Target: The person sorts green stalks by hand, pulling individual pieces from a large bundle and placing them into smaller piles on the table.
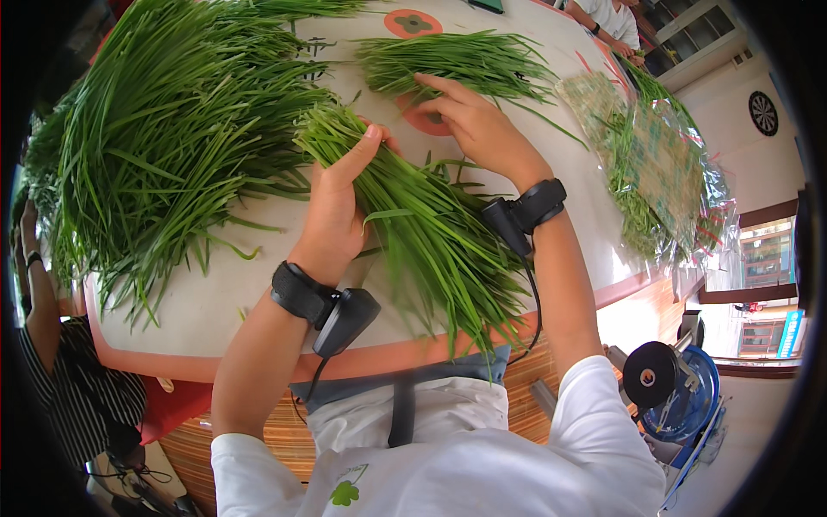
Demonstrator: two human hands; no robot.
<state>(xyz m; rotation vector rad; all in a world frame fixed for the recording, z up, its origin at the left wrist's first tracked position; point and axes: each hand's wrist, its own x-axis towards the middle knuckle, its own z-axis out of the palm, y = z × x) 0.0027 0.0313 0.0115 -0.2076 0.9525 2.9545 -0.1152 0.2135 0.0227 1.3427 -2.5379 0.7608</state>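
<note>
A bunch of green garlic chives (422, 224) is gripped in my left hand (336, 202), with my thumb across its pale cut ends. The long leaves slant down to the right toward the table's near edge. My right hand (487, 133) hovers just above and right of that bunch, fingers stretched out and apart, holding nothing that I can see. Beyond its fingertips a smaller bunch of chives (465, 65) lies on the table. To the left of my left hand rises a large loose heap of chives (164, 146).
The white table (207, 302) has an orange-pink border. Clear plastic packs of chives (659, 172) lie at its right edge. Another person's arm and striped clothing (77, 388) are at the left; a person in white (607, 21) is at the far right. A fan (668, 383) stands lower right.
</note>
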